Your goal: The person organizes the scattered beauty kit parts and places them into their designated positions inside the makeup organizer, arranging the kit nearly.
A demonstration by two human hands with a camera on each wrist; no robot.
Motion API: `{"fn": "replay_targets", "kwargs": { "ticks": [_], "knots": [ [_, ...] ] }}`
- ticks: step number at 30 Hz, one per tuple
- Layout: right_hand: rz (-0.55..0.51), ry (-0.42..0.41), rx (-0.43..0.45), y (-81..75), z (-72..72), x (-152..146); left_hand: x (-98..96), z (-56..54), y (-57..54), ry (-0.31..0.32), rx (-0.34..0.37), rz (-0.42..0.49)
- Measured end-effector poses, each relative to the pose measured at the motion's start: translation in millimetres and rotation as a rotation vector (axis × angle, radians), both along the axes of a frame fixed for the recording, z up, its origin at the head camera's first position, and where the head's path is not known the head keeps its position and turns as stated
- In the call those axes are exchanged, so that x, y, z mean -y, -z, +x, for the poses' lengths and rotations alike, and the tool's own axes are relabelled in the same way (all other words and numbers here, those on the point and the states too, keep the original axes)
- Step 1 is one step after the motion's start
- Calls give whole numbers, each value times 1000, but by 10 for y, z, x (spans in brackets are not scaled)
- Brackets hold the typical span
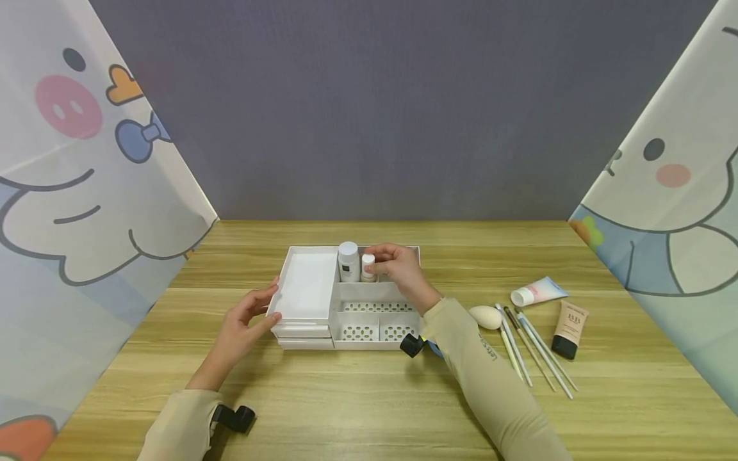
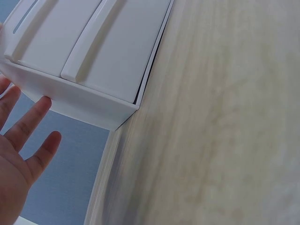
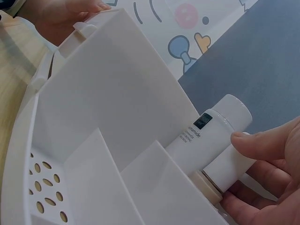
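A white desktop organizer (image 1: 305, 285) has a flat tray top over drawers on its left and open compartments on its right. My left hand (image 1: 249, 315) rests against its left side, fingers spread and fairly straight; in the left wrist view the fingertips (image 2: 43, 104) are at the side wall. With thumb and fingers my right hand (image 1: 403, 272) pinches a small bottle (image 3: 229, 168) by its white cap, at the back compartment. Its beige lower part sits behind the compartment wall. Just left of it, a taller white bottle (image 1: 348, 262) with a dark label stands upright in the same back row.
Right of the organizer lie an egg-shaped makeup sponge (image 1: 486, 317), several thin brushes (image 1: 542, 349), a white-capped tube (image 1: 539, 292) and a beige BB cream tube (image 1: 571, 326) with a black cap. A blue item (image 1: 435, 349) is mostly hidden under the right sleeve. A grey panel (image 1: 392, 128) stands behind the table.
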State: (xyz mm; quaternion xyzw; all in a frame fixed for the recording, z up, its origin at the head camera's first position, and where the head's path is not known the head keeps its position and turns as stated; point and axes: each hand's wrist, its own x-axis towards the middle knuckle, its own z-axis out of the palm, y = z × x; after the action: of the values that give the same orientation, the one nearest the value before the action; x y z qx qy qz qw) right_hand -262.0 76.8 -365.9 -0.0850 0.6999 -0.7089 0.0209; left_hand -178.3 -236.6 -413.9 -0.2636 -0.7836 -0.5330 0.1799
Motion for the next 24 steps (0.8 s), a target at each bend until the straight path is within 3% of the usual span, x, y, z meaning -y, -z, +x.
{"fn": "replay_targets", "kwargs": {
  "ticks": [24],
  "knots": [
    [102, -50, -34, -71, -42, -46, -4, -3, -17, 8, -2, 6]
  ]
}}
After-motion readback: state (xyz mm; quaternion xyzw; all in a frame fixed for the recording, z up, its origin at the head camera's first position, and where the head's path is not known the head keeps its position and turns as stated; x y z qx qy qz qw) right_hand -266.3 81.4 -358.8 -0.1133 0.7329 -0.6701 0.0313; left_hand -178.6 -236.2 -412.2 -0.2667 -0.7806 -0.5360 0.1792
